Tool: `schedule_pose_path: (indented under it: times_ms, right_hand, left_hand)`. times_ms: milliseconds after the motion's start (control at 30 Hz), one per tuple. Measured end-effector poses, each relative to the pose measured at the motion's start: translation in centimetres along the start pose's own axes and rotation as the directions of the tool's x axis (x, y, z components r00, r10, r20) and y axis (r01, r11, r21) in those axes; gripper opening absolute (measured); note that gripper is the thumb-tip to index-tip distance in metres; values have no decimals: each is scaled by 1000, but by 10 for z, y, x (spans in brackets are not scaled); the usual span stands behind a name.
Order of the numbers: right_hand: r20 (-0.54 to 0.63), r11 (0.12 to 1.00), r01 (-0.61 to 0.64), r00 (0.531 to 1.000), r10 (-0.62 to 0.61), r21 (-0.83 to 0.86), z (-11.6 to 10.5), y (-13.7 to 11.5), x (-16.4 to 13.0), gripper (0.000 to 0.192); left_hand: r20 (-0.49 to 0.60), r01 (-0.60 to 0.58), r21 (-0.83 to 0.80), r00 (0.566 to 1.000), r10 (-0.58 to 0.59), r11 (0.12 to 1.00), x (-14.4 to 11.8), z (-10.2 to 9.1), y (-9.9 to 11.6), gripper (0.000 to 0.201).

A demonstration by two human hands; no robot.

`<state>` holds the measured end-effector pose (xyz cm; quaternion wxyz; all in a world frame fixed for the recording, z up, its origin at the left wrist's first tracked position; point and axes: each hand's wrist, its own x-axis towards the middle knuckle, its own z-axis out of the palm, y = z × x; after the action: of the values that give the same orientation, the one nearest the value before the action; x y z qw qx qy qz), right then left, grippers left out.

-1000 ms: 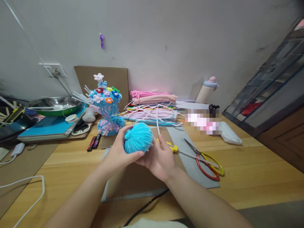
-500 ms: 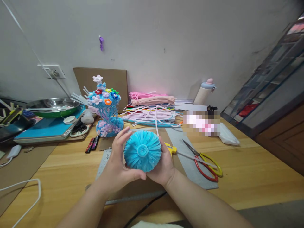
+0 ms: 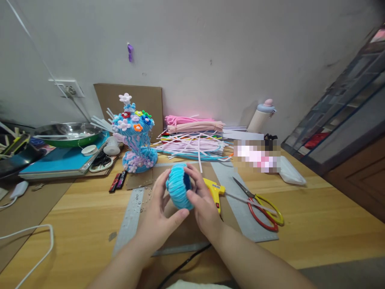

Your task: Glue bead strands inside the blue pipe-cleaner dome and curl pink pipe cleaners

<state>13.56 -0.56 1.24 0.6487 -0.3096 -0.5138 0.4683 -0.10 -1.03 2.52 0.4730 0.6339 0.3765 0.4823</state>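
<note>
Presently, both hands grasp a bright-blue, ribbed, rounded piece of fuzzy strands (image 3: 178,188), held up in front of the person, over the middle of the work area. Left hand (image 3: 153,208): curled about its left side, thumb extended along the underside. Right hand (image 3: 206,206): fingers and thumb at its right side, by a dark opening; whether a fingertip enters that opening cannot be made out.

Beneath: brown cardboard sheet (image 3: 174,237) on a grey mat (image 3: 230,180), with small clear beads (image 3: 138,197) scattered at left. Just right of the right hand: yellow glue gun (image 3: 215,188). Farther right: scissors with one red and one yellow handle (image 3: 276,214), open, partly on the mat, partly on the pale wooden surface (image 3: 315,224).

Behind, left: upright blue ornament covered in multicoloured flowers (image 3: 134,128). Behind, centre: bundles of pink, white and blue fuzzy stems (image 3: 195,126).
</note>
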Motion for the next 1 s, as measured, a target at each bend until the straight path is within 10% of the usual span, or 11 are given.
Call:
schedule_pose_path:
  times_ms: [167, 300, 433, 533, 733, 1000]
  right_hand:
    - [53, 907, 212, 977, -207, -364, -2, -1, -7, 32]
    - [-154, 984, 7, 988, -35, -177, 2, 6, -4, 34]
    - [-29, 792, -490, 844, 535, 364, 10, 5, -1, 41]
    - [94, 567, -653, 693, 714, 502, 13, -3, 0, 34]
    - [92, 644, -660, 723, 685, 387, 16, -11, -5, 41]
    - [161, 697, -640, 763, 626, 324, 9, 16, -28, 56]
  left_hand:
    - [-78, 395, -440, 878, -473, 806, -1, -1, -6, 63]
    - [-88, 518, -402, 799, -595, 755, 3, -14, -17, 40]
    - [-119, 529, -241, 816, -566, 814, 14, -22, -17, 35]
    - [-177, 458, -12, 874, -453, 889, 26, -31, -9, 26]
    - [-186, 339, 476, 941, -283, 812, 35, -51, -5, 5]
    - [-192, 342, 708, 935, -298, 618, 24, -56, -26, 7]
